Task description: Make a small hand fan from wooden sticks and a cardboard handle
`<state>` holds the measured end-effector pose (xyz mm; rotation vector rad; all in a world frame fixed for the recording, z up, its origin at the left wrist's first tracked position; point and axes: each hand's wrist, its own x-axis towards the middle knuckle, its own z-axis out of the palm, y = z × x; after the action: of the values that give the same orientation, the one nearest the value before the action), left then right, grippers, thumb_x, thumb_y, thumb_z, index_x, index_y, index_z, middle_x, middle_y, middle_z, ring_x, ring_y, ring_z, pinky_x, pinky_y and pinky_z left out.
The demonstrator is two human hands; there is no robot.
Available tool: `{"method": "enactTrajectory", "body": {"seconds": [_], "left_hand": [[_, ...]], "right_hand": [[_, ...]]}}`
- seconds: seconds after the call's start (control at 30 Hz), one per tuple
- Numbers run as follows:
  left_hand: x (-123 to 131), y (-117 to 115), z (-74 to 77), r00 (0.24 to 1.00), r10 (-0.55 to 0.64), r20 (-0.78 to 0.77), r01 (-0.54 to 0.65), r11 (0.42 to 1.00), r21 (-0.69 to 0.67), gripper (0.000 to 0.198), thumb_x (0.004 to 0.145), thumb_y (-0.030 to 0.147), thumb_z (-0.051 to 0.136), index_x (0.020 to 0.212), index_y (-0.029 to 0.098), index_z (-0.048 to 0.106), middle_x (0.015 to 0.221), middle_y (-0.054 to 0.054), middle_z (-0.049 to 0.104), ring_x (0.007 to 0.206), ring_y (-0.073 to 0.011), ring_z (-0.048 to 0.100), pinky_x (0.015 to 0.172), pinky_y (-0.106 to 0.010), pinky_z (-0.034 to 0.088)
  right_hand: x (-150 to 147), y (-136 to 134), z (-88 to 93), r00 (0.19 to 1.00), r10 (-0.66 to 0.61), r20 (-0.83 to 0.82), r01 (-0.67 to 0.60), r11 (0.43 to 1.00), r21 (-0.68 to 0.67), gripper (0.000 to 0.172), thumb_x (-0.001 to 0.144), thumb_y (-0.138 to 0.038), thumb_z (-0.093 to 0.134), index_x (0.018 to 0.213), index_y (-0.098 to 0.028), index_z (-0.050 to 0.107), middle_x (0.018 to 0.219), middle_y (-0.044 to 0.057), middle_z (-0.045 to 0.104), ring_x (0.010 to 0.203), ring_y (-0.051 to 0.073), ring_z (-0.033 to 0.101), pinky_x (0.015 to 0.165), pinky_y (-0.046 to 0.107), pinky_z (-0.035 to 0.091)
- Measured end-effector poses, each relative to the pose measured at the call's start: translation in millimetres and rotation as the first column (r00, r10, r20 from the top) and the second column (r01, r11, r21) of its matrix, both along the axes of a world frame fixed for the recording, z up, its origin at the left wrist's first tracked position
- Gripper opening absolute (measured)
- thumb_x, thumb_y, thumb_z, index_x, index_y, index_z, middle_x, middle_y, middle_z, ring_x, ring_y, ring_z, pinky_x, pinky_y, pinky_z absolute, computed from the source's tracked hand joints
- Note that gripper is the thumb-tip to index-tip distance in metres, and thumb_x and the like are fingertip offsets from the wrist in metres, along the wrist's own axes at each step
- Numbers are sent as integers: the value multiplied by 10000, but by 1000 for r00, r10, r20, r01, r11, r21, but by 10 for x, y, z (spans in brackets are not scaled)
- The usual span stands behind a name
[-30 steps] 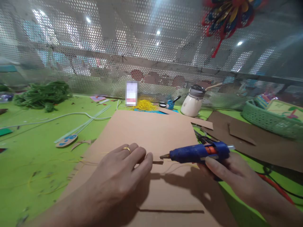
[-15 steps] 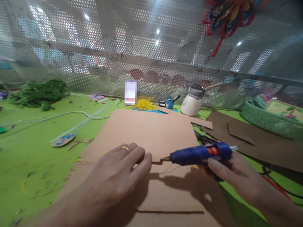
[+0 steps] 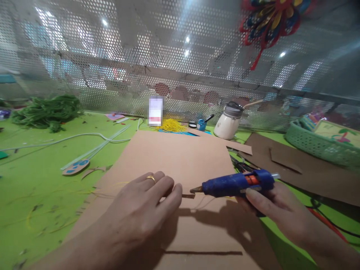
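Observation:
A tan cardboard sheet [image 3: 174,157] lies on the green table in front of me. My left hand [image 3: 140,210], a gold ring on one finger, rests fingers-down on the sheet and pins a thin brown strip [image 3: 188,195] whose end sticks out past the fingertips. My right hand [image 3: 270,206] grips a blue glue gun [image 3: 236,183] lying nearly level. Its metal nozzle points left and sits right at the strip's free end. A second thin brown strip [image 3: 202,252] lies lower on the sheet.
Dark brown card [image 3: 295,168] lies to the right, with a green basket [image 3: 317,146] beyond it. A white jar [image 3: 226,122], a small blue pot [image 3: 201,123], yellow threads [image 3: 170,125], green yarn [image 3: 47,112] and clear glue sticks [image 3: 95,148] stand along the perforated metal wall.
The glue gun's nozzle has crept a little left toward the strip's end. My left hand has barely shifted.

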<state>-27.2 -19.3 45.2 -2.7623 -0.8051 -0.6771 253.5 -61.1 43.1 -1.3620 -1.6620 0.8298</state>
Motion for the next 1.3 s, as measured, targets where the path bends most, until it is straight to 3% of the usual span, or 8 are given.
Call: {"method": "enactTrajectory", "body": {"seconds": [0.17,0.3,0.5,0.63,0.83,1.03,1.2,1.3], "left_hand": [[17,2,-14,1000,-3,25,2,1000,21,152,764,47,540,841,164,599,795,-42,557,692,-201,467,604,-361,368],[-7,16,-11,998,-44,36,44,999,12,169,770,44,532,873,153,609,803,-48,567,689,-198,468,601,-357,371],[16,41,16,999,-19,51,19,1000,-9,152,816,45,504,843,165,594,786,-44,561,677,-199,462,584,-356,360],[18,28,-3,997,-57,42,58,998,-20,141,788,43,526,806,174,574,769,-34,545,663,-194,449,579,-357,355],[0,13,7,997,-46,61,47,999,-13,161,793,42,509,838,167,600,804,-53,576,694,-211,482,585,-373,379],[11,19,34,996,-43,76,42,999,19,217,797,39,505,928,145,643,800,-56,586,689,-212,491,574,-371,387],[20,43,57,997,-46,58,45,999,26,207,802,35,478,882,140,638,809,-72,597,707,-218,505,592,-375,405],[19,36,31,997,-45,65,44,999,13,172,794,42,500,851,154,617,804,-63,589,696,-207,495,594,-369,404]], "right_hand": [[-66,-13,37,999,-29,-13,29,1000,-8,431,891,-587,593,689,-210,645,572,3,542,516,148,457,497,249,456],[-40,24,23,1000,14,21,-14,1000,19,423,914,-533,583,635,-215,593,544,-8,499,495,139,419,446,235,411],[15,9,-38,1000,21,13,-21,1000,20,369,917,-530,581,729,-217,632,596,8,528,536,152,442,428,239,359],[23,19,-84,998,43,47,-44,999,14,401,942,-510,550,661,-224,550,590,-12,469,525,138,399,433,238,330],[9,8,-1,996,74,57,-75,997,3,418,954,-522,520,657,-228,533,595,-18,439,534,141,393,452,240,343],[38,5,-24,997,77,12,-76,995,-56,366,919,-551,572,787,-221,656,638,-1,544,580,160,493,526,253,440],[121,61,-137,986,123,-109,-133,987,-90,445,948,-577,510,774,-192,651,685,37,651,644,173,584,572,252,468],[109,71,-145,992,79,-100,-87,993,-77,404,947,-553,538,809,-193,661,725,31,661,684,164,591,609,240,474]]}}
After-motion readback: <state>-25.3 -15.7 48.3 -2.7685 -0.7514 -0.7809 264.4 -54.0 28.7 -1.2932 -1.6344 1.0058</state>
